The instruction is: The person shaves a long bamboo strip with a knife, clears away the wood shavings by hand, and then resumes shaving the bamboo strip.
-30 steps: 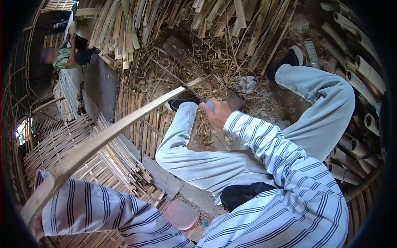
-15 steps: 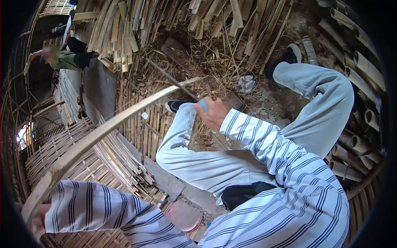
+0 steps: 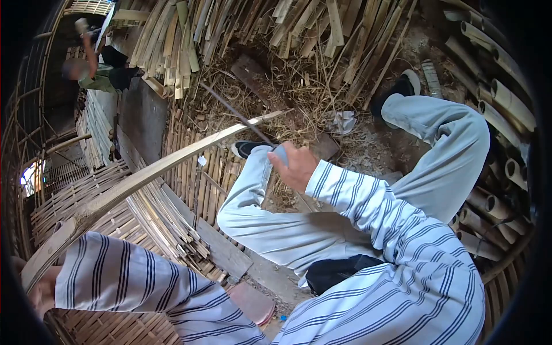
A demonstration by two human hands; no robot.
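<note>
A long pale bamboo strip [image 3: 144, 174] runs diagonally from the lower left to above the wood shavings, narrowing at its far end. Its near end is in my left hand [image 3: 42, 290], closed round it at the dark left edge of the view and partly hidden by the strip. My right hand [image 3: 299, 167] is wrapped round the handle of a knife, above my bent knee. The knife's long thin blade [image 3: 221, 102] points up and left, crossing the strip near its narrow end.
Split bamboo strips [image 3: 167, 43] are stacked at the top, with curly shavings [image 3: 299, 86] below them. Hollow bamboo poles [image 3: 509, 106] lie on the right. Woven bamboo [image 3: 63, 198] and bundled strips [image 3: 167, 224] lie left. Another person [image 3: 100, 77] works at the upper left.
My left hand and the strip's near end have shifted slightly up and left. My right hand and the knife have barely moved. The other person's arm is now raised, holding something.
</note>
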